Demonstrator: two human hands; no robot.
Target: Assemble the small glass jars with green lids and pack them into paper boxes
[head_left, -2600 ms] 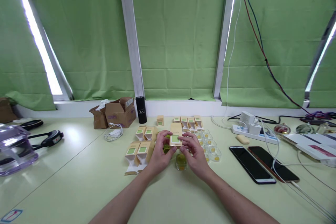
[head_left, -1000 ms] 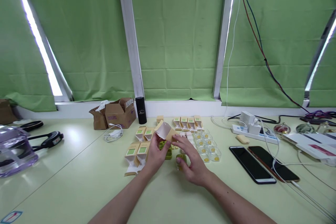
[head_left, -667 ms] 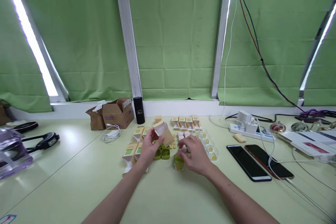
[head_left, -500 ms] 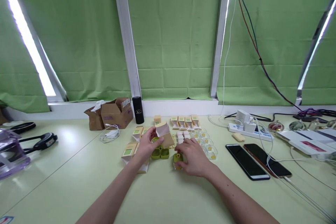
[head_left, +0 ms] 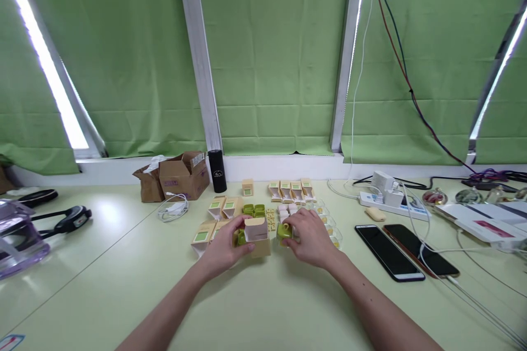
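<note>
My left hand is closed on a small cream cardboard box, whose opening faces up with its flap raised. To the right of it, my right hand pinches a small green-capped container with a little yellowish ring on top. A narrow gap separates the container from the box. Behind the box stand several green square cups, partly hidden by my left hand. Small yellow pieces lie between the hands, and white blocks sit just beyond my right fingers.
Cream boxes with green labels stand at left, and more open boxes line the back. Clear plastic cups are right of my hand. Two phones, a power strip with cables, a carton and a black cylinder surround the workspace.
My left hand has lowered the box and turned its opening upward. My right hand has raised the green-capped container off the table and brought it beside the box.
</note>
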